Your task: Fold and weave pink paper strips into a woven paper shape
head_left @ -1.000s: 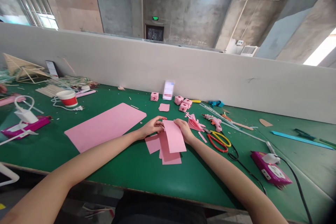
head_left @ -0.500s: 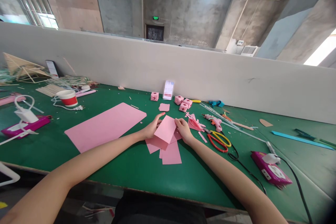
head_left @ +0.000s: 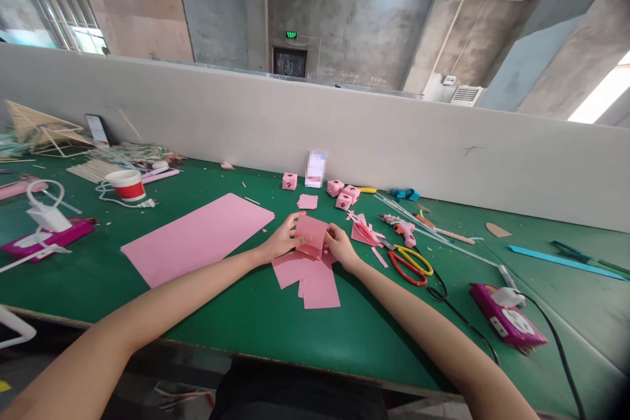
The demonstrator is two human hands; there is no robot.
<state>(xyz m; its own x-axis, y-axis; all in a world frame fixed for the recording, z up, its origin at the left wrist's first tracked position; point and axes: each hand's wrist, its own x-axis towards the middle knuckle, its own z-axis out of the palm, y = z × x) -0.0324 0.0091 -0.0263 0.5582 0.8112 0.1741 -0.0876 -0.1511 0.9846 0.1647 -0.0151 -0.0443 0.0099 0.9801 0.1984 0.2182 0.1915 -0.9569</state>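
Observation:
My left hand (head_left: 281, 241) and my right hand (head_left: 339, 246) both grip a small folded piece of pink paper (head_left: 311, 234), held just above the green table (head_left: 246, 321). Each hand pinches one side of it. Under the hands lie several cut pink paper pieces (head_left: 315, 279). A large pink paper sheet (head_left: 197, 235) lies flat to the left.
Several small pink paper cubes (head_left: 344, 193) stand near the grey partition wall. Scissors (head_left: 411, 262) and a glue gun (head_left: 402, 228) lie to the right, a magenta device (head_left: 509, 321) with a black cable further right. A red-and-white cup (head_left: 126, 184) and another magenta device (head_left: 46, 236) sit at left.
The pink piece, first a flat strip hanging from my hands, has been folded over and now sits as a small compact shape between both hands.

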